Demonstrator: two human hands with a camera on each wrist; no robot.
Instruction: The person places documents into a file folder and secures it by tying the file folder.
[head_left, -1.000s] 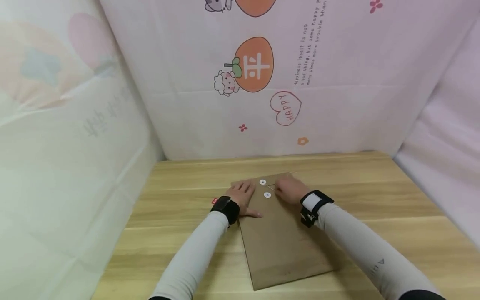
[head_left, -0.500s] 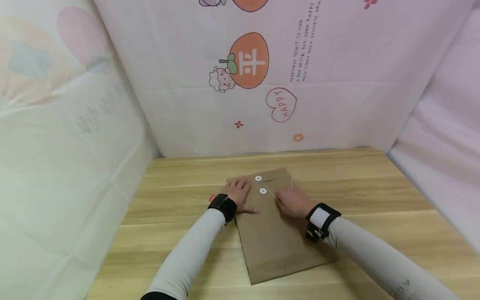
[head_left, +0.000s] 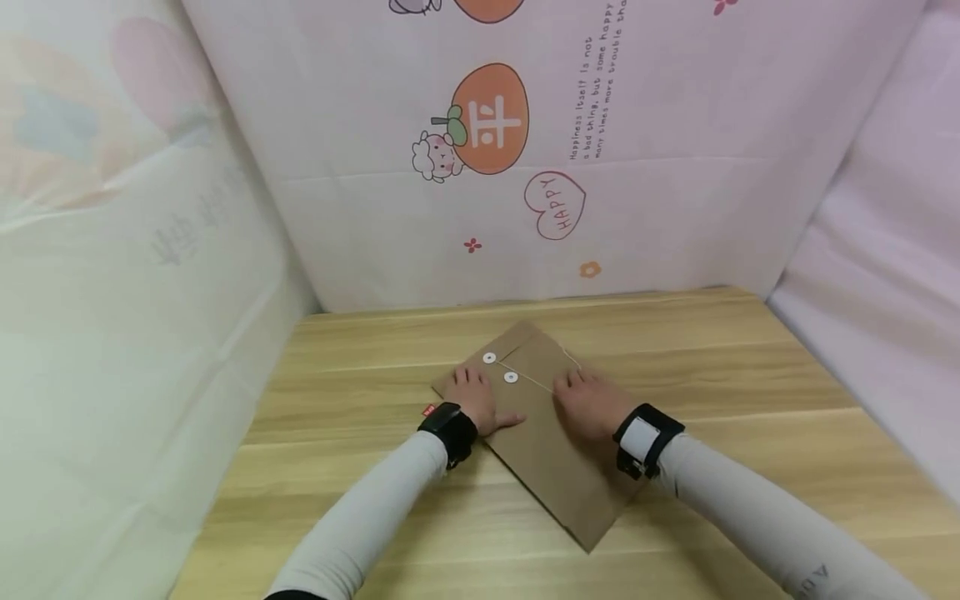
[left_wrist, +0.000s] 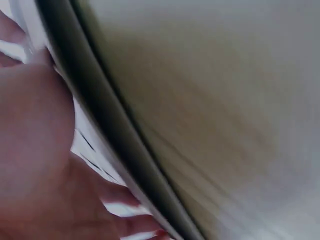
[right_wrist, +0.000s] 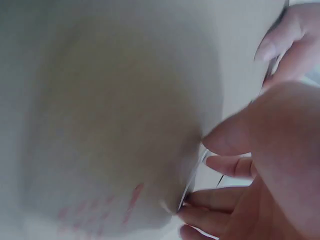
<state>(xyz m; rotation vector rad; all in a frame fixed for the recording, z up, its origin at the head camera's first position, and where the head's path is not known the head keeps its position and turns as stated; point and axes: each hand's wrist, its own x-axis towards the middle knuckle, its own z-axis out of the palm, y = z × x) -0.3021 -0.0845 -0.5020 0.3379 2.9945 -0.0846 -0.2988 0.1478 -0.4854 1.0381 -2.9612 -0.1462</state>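
Observation:
A brown kraft paper envelope [head_left: 543,462] lies at a slant on the table, with two white round buttons near its top. The left hand [head_left: 472,400] rests on its left side, fingers spread and thumb stretched across the paper. From the upper button [head_left: 490,357] a thin string [head_left: 528,379] runs taut to the right hand [head_left: 592,406], which pinches it between thumb and fingers over the envelope's right side. The lower button [head_left: 511,377] sits just below the line of the string. In the left wrist view the envelope's edge [left_wrist: 112,110] stands close by the palm.
The wooden table [head_left: 337,475] extends around the envelope. A small red tag [head_left: 429,410] shows beside the left wrist. A printed white cloth [head_left: 360,242] hangs along the back, with more white cloth [head_left: 885,275] at the sides.
The envelope has turned, its top swinging left and its bottom right. The right hand has drawn the string out farther from the upper button, down and to the right. The left hand stays on the envelope.

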